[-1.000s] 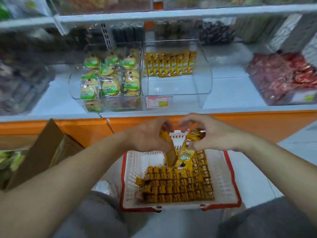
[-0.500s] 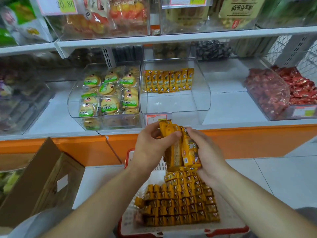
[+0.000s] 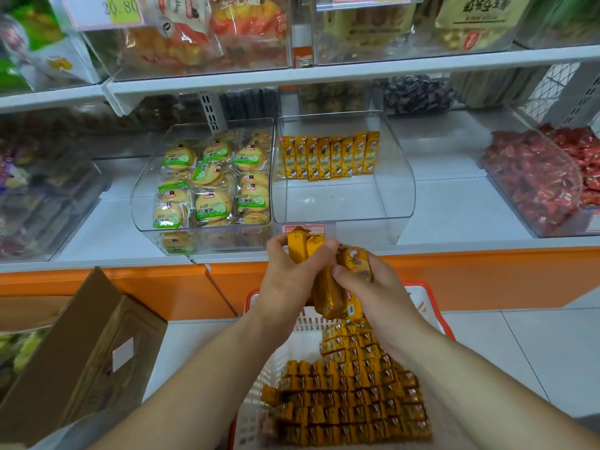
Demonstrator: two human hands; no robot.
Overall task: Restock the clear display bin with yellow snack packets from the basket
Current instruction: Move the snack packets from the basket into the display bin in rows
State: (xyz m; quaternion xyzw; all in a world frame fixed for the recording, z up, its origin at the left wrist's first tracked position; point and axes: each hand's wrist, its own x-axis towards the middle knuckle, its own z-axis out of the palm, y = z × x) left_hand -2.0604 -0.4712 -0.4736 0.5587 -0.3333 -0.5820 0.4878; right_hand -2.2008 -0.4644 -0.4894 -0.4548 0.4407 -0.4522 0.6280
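Left hand (image 3: 290,282) and right hand (image 3: 378,295): fingers of both clamped on bundle of yellow foil snack packets (image 3: 328,295), above red-rimmed white plastic basket (image 3: 308,323). Clear curved plastic display bin (image 3: 341,204) just beyond, on white shelf (image 3: 454,219). Pale tiled floor (image 3: 535,352) right.

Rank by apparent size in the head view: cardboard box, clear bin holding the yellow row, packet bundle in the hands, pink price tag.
1. cardboard box, though nearer the camera, so its lead is unsure
2. clear bin
3. packet bundle
4. pink price tag, cut by the frame edge
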